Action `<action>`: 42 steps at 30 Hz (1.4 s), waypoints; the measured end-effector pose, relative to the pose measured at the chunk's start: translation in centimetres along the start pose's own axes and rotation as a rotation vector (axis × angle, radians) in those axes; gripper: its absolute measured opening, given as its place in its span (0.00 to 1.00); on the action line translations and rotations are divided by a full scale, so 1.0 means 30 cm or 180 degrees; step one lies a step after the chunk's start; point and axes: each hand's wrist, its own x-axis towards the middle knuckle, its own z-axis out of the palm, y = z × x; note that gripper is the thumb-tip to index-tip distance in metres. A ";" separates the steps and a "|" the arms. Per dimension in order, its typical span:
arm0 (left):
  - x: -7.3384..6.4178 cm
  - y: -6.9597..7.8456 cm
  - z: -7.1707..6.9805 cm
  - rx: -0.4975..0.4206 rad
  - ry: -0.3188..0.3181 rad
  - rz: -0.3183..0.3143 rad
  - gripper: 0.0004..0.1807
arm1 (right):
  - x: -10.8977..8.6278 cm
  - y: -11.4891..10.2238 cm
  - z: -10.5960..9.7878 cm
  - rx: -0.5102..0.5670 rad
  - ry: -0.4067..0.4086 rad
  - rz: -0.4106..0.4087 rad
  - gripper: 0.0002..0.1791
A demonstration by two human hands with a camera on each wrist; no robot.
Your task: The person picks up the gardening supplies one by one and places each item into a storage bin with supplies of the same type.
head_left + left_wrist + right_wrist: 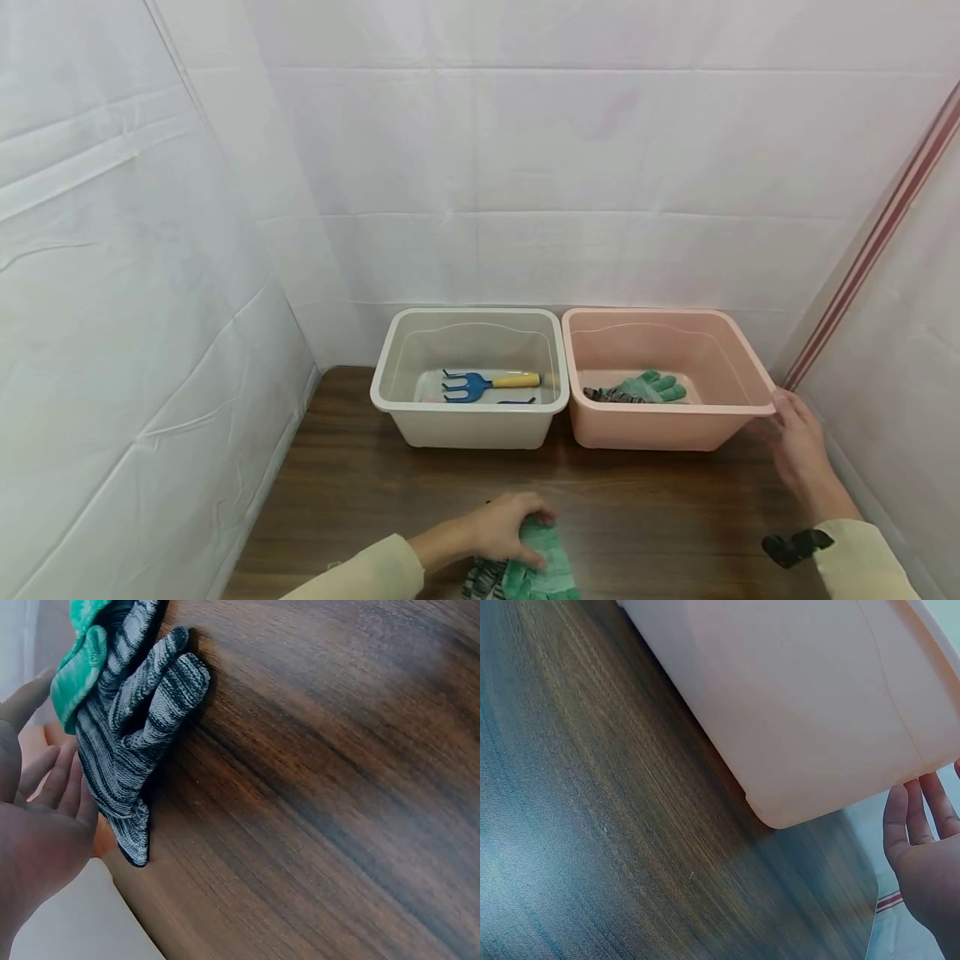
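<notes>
My left hand [504,527] is over a green and grey-striped knit work glove [546,554] on the table, thumb and fingers spread apart over it. In the left wrist view, relaxed fingers [64,784] lie beside the glove's striped part [142,720]; whether there is more than one glove cannot be told. My right hand [801,446] holds the right end of a pink plastic bin [645,429] at its rim. Its fingers [919,814] reach under the rim in the right wrist view. Inside that bin rests another green and striped glove [648,387].
Left of the pink bin stands a white plastic bin [472,427]. It contains a blue hand fork [472,386] with a yellow handle and a partly hidden purple item [517,402]. White sheeting [480,167] hangs behind and at both sides of the brown wooden table [337,483].
</notes>
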 end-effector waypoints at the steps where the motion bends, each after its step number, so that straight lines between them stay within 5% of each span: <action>1: 0.001 -0.002 0.000 0.0014 -0.0016 -0.0016 0.33 | 0.001 0.000 0.002 -0.0012 0.0010 0.0017 0.28; 22: 0.038 -0.041 -0.011 0.0671 0.0248 -0.0224 0.27 | 0.003 -0.010 0.022 -0.0048 0.0009 0.0005 0.28; 28: 0.049 -0.055 -0.007 0.0714 0.0314 -0.0182 0.20 | 0.004 -0.007 0.017 0.0035 -0.0079 -0.0139 0.25; 42: 0.066 -0.067 -0.006 0.0566 0.0533 -0.0127 0.06 | -0.002 -0.002 0.017 -0.0184 0.0077 0.0080 0.32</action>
